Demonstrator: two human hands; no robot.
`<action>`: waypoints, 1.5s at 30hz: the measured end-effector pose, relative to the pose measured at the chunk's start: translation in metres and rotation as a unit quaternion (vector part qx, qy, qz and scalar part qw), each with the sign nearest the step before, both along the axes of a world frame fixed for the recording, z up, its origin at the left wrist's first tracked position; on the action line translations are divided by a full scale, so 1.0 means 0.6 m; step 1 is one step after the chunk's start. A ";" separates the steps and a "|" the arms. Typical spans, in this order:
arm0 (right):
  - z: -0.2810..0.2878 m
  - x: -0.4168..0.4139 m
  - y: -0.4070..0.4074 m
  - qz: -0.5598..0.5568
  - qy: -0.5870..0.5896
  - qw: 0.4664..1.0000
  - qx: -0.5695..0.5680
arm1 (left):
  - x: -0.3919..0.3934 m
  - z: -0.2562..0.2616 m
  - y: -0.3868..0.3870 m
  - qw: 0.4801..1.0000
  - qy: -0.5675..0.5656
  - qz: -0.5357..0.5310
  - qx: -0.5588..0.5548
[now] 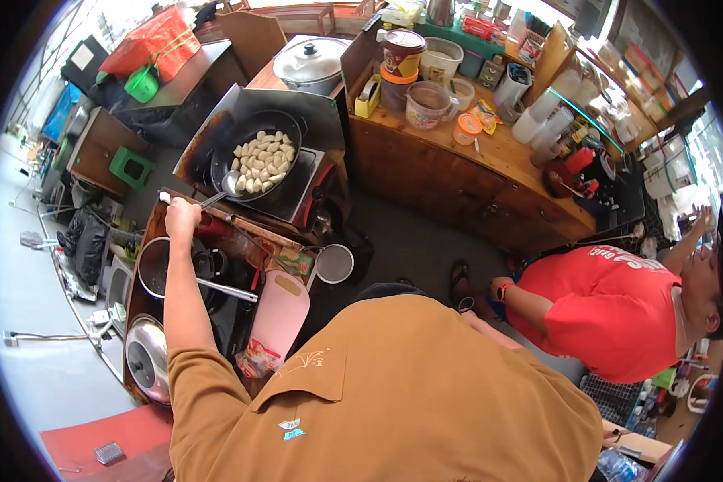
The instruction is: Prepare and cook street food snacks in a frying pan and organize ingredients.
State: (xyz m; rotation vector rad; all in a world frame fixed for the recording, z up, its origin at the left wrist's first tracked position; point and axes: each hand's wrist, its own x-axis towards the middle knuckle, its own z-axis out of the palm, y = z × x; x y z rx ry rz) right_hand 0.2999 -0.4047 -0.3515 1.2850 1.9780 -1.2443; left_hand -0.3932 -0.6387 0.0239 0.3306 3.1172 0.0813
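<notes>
My left hand (182,217) is closed around the handle of a metal ladle (231,182). The ladle's bowl rests in a dark wok (286,123), at the near left edge of many pale, lumpy food pieces (264,159). This wok stands on a stove (298,181) behind a metal splash guard (325,117). My right hand (466,304) hangs low beside my body, a bracelet at its wrist; its fingers are too small and hidden to read. Below my left hand, a glass-like pan with a metal handle (229,289) sits beside a pink cutting board (283,310).
A person in a red shirt (608,313) stands at the right. Tubs and jars crowd a wooden counter (428,141) ahead. A lidded pot (311,66) stands behind the stove. A round strainer (334,263) juts out near the board. One metal lid (147,361) lies at lower left.
</notes>
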 end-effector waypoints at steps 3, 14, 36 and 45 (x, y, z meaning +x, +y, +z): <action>0.020 -0.019 0.000 0.007 -0.033 0.999 0.003 | -0.047 -0.051 -0.042 0.995 -0.034 0.026 0.087; -0.052 -0.019 0.022 -0.100 0.131 0.979 -0.121 | -0.001 -0.043 -0.030 0.979 0.013 -0.094 0.179; -0.061 0.006 0.006 -0.146 -0.048 0.984 -0.089 | 0.023 -0.075 0.036 0.970 0.188 -0.140 0.066; -0.036 0.035 -0.009 -0.127 -0.100 0.987 0.025 | -0.042 -0.141 0.053 0.981 0.163 -0.054 0.085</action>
